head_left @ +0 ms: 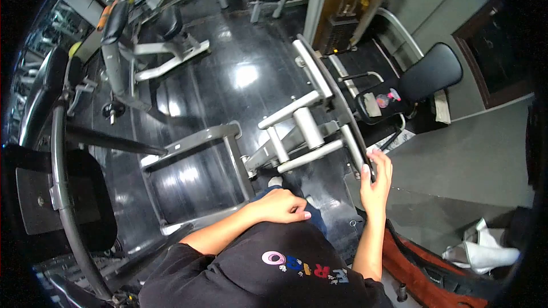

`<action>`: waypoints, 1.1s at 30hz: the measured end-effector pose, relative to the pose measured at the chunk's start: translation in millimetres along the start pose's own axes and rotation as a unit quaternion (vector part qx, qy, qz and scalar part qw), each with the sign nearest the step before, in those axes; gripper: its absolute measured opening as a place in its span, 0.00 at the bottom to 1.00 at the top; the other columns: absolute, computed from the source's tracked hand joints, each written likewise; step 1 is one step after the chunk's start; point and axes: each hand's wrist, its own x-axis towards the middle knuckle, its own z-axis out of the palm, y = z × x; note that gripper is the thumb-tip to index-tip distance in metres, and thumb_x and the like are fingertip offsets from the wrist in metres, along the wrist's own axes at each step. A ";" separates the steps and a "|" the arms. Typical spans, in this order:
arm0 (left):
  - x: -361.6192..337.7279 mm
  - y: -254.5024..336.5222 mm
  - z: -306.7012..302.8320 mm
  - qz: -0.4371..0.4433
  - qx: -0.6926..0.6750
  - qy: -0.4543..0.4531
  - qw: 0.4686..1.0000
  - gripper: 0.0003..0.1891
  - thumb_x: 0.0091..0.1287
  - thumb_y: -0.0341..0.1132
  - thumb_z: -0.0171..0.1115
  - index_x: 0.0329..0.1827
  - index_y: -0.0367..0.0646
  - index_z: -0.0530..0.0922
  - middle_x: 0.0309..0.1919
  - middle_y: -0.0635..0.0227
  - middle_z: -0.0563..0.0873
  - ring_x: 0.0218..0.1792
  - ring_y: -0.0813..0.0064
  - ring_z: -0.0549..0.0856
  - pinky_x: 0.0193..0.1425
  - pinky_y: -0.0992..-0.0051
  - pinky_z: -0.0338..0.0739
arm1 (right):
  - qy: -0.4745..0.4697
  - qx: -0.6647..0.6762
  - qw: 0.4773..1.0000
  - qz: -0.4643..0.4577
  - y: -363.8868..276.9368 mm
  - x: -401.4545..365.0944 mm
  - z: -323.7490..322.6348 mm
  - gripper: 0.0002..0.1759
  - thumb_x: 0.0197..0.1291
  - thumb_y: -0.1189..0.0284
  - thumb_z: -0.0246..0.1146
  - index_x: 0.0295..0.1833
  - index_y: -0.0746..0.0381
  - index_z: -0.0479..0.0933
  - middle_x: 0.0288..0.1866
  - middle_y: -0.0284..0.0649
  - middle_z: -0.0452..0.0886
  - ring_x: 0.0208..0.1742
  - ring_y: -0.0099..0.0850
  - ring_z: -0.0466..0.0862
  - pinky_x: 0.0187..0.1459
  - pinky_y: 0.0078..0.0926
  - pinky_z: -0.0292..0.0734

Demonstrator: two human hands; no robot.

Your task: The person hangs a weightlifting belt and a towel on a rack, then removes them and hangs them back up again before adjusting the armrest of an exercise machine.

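Note:
My left hand is in front of my stomach, over the dark shirt, with its fingers curled in loosely and nothing showing in them. At the lower end of a thin dark pad, seen edge-on, is my right hand. Its thumb lies on the near side of the pad's edge and its fingers reach around the other side. Silvery metal tubes and a roller of the same exercise machine stand just ahead of me.
A dark seat at the right carries a pink-topped bottle and a cloth. To my left is a low metal frame. Weight machines stand farther back. A red-brown bag and white cloth lie at the lower right.

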 end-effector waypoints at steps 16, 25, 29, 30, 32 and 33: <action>-44.1 -3.8 14.3 -0.181 -0.093 0.187 0.961 0.11 0.71 0.45 0.67 0.49 0.52 0.83 0.32 0.70 0.85 0.34 0.69 0.86 0.39 0.68 0.78 | -0.159 -0.154 0.975 -0.013 0.9 90.8 71.6 0.43 0.66 0.68 0.65 0.84 0.55 0.55 0.69 0.51 0.72 0.63 0.53 0.75 0.64 0.49 0.71; -42.6 5.4 -10.3 -0.205 -0.067 0.223 0.951 0.16 0.73 0.49 0.62 0.49 0.46 0.82 0.34 0.65 0.86 0.37 0.66 0.87 0.41 0.65 0.80 | -0.159 -0.147 0.975 -0.049 4.0 93.1 72.1 0.43 0.67 0.71 0.64 0.83 0.58 0.53 0.65 0.52 0.71 0.62 0.54 0.75 0.63 0.50 0.73; -38.2 -0.9 -29.4 -0.195 -0.048 0.216 0.956 0.14 0.72 0.46 0.62 0.49 0.46 0.83 0.35 0.64 0.86 0.37 0.67 0.87 0.43 0.67 0.80 | -0.158 -0.134 0.978 -0.032 1.5 98.8 73.2 0.39 0.68 0.71 0.64 0.82 0.59 0.56 0.64 0.52 0.71 0.63 0.54 0.75 0.63 0.50 0.73; -37.9 -2.3 -33.9 -0.196 -0.047 0.213 0.956 0.14 0.72 0.46 0.62 0.49 0.46 0.83 0.35 0.64 0.86 0.37 0.67 0.87 0.43 0.67 0.80 | -0.153 -0.133 0.979 -0.028 1.7 101.0 73.0 0.36 0.69 0.70 0.63 0.80 0.59 0.58 0.64 0.52 0.72 0.63 0.54 0.76 0.63 0.49 0.73; -37.6 -6.2 -45.1 -0.190 -0.047 0.219 0.956 0.14 0.72 0.46 0.61 0.49 0.45 0.83 0.35 0.64 0.86 0.37 0.66 0.87 0.42 0.66 0.80 | -0.146 -0.130 0.980 -0.020 3.4 107.0 74.4 0.34 0.70 0.69 0.62 0.78 0.59 0.60 0.63 0.52 0.73 0.64 0.53 0.76 0.63 0.49 0.73; -37.9 -10.6 -49.8 -0.191 -0.050 0.215 0.957 0.15 0.72 0.46 0.61 0.49 0.45 0.83 0.35 0.64 0.86 0.38 0.65 0.87 0.43 0.66 0.80 | -0.143 -0.113 0.983 -0.008 5.7 110.9 75.1 0.31 0.72 0.68 0.60 0.77 0.59 0.62 0.63 0.52 0.74 0.64 0.53 0.77 0.62 0.48 0.73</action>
